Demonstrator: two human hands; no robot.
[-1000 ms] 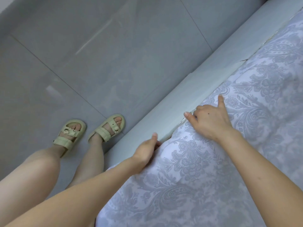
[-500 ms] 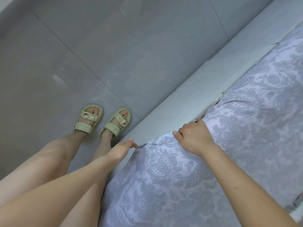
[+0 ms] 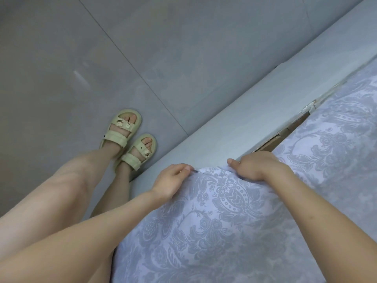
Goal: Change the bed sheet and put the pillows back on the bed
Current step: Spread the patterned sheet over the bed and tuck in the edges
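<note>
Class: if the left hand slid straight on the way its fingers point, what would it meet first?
The left hand would probably meet the pale bed frame first, just past the floral bed sheet edge; depth is unclear.

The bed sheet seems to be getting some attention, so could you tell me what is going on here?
A person in pale sandals stands on the tiled floor beside the bed. Both hands are at the edge of the grey floral sheet, where it meets the pale bed frame. The left hand and the right hand each grip that edge, fingers curled. Further along, a gap shows between sheet and frame.
</note>
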